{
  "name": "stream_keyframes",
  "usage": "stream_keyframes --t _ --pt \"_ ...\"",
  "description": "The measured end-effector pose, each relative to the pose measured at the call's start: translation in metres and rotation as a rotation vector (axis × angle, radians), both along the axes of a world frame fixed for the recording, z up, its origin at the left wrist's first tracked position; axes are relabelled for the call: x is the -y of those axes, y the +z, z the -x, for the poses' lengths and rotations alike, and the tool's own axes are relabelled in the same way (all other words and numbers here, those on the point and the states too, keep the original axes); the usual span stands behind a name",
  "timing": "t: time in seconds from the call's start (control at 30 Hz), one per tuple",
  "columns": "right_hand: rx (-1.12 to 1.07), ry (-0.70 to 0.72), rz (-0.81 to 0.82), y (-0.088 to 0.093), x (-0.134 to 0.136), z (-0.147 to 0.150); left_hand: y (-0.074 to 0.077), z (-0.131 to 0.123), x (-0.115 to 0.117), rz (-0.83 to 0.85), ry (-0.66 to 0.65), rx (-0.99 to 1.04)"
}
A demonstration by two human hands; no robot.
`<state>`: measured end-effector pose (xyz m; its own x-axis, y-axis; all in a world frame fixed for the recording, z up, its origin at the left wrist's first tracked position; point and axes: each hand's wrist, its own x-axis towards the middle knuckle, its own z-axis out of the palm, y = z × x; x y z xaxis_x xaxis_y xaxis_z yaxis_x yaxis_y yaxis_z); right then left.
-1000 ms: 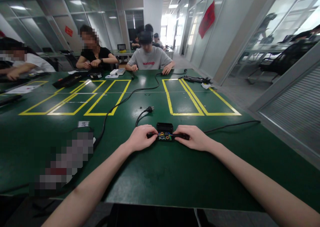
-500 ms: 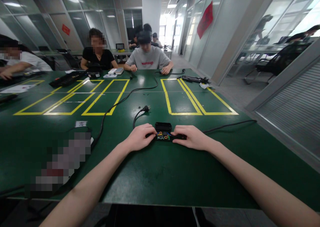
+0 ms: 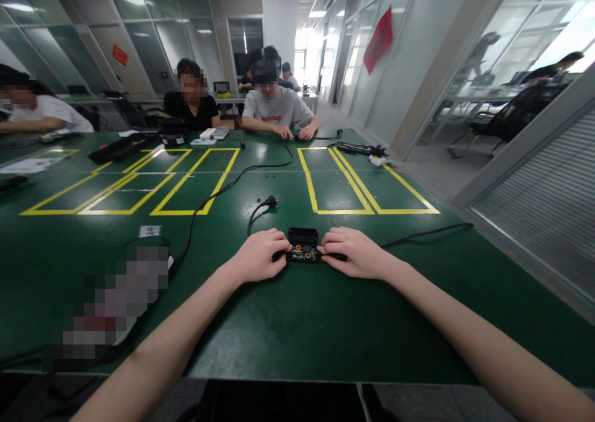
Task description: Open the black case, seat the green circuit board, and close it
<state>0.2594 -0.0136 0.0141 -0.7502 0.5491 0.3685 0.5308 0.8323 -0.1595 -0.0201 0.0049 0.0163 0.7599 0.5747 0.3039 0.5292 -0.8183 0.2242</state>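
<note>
Centrally, opened black adapter, colourful components exposed.

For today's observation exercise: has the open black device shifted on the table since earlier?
No: the open black device keeps its place just below the yellow tape corner.

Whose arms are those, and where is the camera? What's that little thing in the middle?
There is no machine here. The arms belong to a person with a camera on their head, so you see what they see, looking forward and down. The left hand and right hand grip the two ends of a small open black box with colourful electronic parts inside. Just behind it lies a black cover. A cable with a plug lies on the green table, which has yellow tape rectangles. Across it sit other people.
</note>
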Motion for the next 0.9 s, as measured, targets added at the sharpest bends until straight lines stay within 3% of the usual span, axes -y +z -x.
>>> stream_keyframes --t 0.1,0.2,0.27,0.37,0.57,0.7,0.9 --pt "-0.179 -0.14 0.05 -0.012 -0.005 0.003 -0.005 -0.005 -0.001 0.01 0.055 0.142" --pt "-0.298 -0.413 0.122 -0.024 -0.015 0.007 -0.011 -0.01 -0.004 0.018 0.248 0.295" --pt "-0.303 -0.492 0.18 -0.029 -0.02 0.01 -0.016 -0.013 -0.007 0.06 0.365 0.307" --pt "-0.341 -0.44 0.278 -0.03 -0.021 0.014 -0.022 -0.015 -0.012 0.176 0.397 0.323" --pt "-0.629 -0.355 0.568 -0.026 -0.015 0.021 -0.027 -0.016 -0.012 0.47 0.345 0.586" --pt "-0.751 -0.357 0.63 -0.027 -0.014 0.022 -0.025 -0.016 -0.012 0.596 0.31 0.693" --pt "-0.706 -0.307 0.67 -0.019 -0.007 0.019 -0.02 -0.013 -0.008 0.693 0.253 0.682"
